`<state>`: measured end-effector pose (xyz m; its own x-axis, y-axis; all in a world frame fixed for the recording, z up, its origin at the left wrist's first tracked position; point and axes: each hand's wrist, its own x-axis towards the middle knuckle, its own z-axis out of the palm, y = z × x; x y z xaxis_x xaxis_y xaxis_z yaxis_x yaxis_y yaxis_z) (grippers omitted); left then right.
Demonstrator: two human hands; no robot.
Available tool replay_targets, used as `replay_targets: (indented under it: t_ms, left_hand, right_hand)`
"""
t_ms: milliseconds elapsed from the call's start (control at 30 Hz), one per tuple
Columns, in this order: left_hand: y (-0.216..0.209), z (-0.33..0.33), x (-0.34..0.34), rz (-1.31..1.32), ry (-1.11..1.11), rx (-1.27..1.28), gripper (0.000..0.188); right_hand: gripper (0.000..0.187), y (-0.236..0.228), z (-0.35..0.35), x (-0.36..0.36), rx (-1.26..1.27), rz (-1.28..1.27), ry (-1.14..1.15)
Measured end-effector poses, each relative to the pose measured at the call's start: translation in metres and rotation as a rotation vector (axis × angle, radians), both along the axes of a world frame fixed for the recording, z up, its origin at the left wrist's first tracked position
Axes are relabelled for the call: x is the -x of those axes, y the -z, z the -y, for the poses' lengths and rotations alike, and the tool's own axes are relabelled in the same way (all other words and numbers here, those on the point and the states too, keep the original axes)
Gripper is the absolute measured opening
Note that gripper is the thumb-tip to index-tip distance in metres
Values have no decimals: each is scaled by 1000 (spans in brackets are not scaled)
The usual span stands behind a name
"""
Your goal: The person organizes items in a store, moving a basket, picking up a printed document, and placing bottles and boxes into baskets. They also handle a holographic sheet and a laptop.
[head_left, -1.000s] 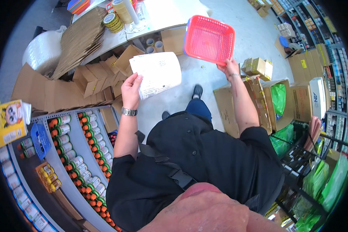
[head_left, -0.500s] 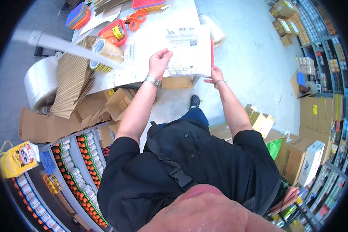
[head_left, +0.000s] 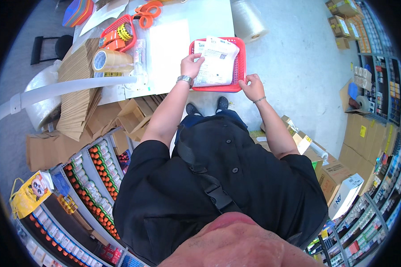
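A shallow red plastic basket (head_left: 242,57) is at the right edge of the white table, overhanging it at the front. Printed white papers (head_left: 217,71) lie in the basket, their tops curling upward. My left hand (head_left: 192,66) pinches the left edge of the papers between thumb and fingers. At the basket's near right corner, my right hand (head_left: 254,87) has its fingers closed on the rim. Whatever lies beneath the papers is hidden.
On the table (head_left: 167,49), left of the papers, sit orange scissors (head_left: 148,13), a smaller red basket (head_left: 128,22) with tape rolls, and clear tape (head_left: 107,60). Flat cardboard (head_left: 78,84) leans at the left. A plastic-wrap roll (head_left: 249,22) stands beyond the table's right edge.
The papers have come down and toward me, and the red basket beneath them now shows. My right hand has closed on its rim. The view has shifted.
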<state>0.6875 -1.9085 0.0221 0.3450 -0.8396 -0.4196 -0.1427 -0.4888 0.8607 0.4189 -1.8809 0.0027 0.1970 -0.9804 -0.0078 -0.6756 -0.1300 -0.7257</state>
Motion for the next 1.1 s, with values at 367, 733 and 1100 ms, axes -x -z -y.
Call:
replay_targets:
  t_ms: [367,733,1100]
  left_hand:
    - [-47,-2,22,184,97,197,40]
    - [-96,-11,14,767,435,305,37]
    - [-77,12,-23,9,201,347,41]
  right_hand:
    - [19,-55,-20,-10,-577,793,223]
    - [9,-59,-27,27,-589,868,381]
    - [12,-81,-5,122,-400,841,577]
